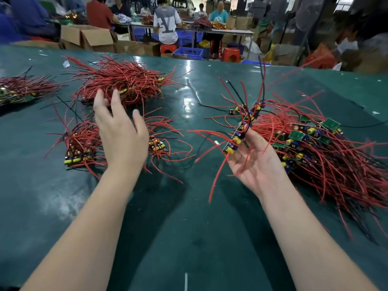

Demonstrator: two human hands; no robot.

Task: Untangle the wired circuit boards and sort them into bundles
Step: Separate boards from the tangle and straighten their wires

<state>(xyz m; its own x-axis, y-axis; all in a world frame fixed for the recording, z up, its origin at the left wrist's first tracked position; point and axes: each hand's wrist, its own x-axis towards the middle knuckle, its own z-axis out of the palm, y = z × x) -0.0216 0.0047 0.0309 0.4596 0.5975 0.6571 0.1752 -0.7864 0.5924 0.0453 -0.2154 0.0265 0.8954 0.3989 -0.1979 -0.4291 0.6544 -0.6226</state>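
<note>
Green surface [189, 227] nearest, right hand [258, 164] gripping a row of wired boards [241, 131], left hand [121, 131] spread over sorted bundles [117, 82], big tangled pile [327, 152] left to sort.

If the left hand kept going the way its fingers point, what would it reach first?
Probably the big heap of red-wired boards just beyond the left hand; its fingertips already overlap the heap's near edge, though depth is unclear.
</note>
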